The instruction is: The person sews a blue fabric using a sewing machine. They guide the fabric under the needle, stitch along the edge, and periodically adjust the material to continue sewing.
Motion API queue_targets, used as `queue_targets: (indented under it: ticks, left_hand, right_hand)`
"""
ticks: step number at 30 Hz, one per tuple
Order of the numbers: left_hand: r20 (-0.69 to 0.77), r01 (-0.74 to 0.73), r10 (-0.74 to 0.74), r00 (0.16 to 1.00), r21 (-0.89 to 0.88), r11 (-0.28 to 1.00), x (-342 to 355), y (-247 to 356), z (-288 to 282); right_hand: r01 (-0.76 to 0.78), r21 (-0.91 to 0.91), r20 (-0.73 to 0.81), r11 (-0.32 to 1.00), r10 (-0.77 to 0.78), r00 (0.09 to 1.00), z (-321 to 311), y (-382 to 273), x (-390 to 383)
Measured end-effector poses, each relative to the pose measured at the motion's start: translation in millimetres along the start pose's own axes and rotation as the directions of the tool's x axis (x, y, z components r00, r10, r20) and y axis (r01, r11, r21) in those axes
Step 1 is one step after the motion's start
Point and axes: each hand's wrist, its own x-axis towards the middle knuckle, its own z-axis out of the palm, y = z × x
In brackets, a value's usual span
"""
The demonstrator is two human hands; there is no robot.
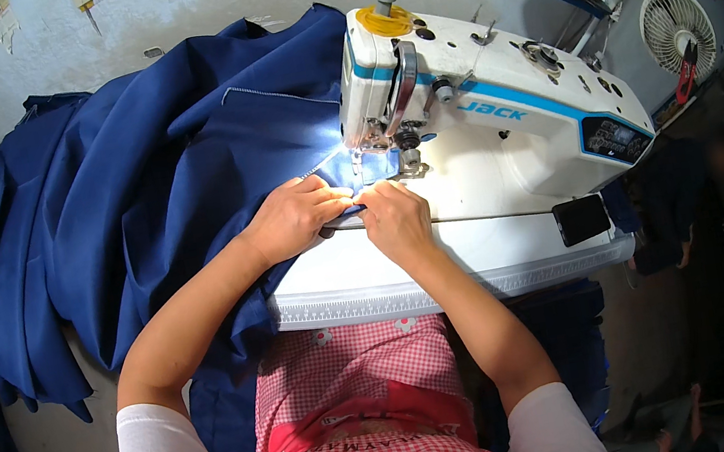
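Note:
A white and blue sewing machine [496, 108] stands on the worktable, its lamp lighting the needle area. Dark blue fabric [132, 169] drapes over the left of the table and runs under the presser foot [358, 169]. Just in front of the foot, my left hand [298, 216] is closed on the fabric edge, fingertips pinching it. Beside it, almost touching, my right hand [397, 215] also pinches that edge with bent fingers. Pale stitching shows along one fabric edge behind the left hand. The part of the cloth between my fingertips is mostly hidden.
A black phone-like device [581, 220] lies at the table's right. Measuring tape marks run along the table's front edge [450, 291]. A small fan [678, 34] with red-handled snips hangs at the far right. More dark blue cloth [553, 338] lies beneath the table. Another person stands at right.

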Motion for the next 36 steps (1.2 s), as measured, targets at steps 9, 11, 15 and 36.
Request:
queue_targets:
  ticks: [9,11,15,36]
  left_hand:
    - [-0.044,-0.034,0.028,0.999,-0.148,0.988,-2,-2,4]
    - [-0.032,-0.025,0.021,0.999,-0.115,0.993,-1,-2,4]
    - [-0.003,-0.009,0.009,1.0,-0.094,0.996,4,-7,4]
    - [-0.092,0.111,-0.119,0.989,-0.089,0.99,22,-44,16]
  right_hand:
    - [-0.019,0.028,0.036,0.999,0.018,0.999,-17,-12,-13]
    - [-0.022,-0.012,0.045,1.0,0.023,0.999,-16,-10,-13]
    - [-0.024,-0.071,0.062,0.997,0.029,0.998,-11,-5,-11]
    - [-0.107,-0.106,0.184,0.989,0.125,0.975,-16,-13,0]
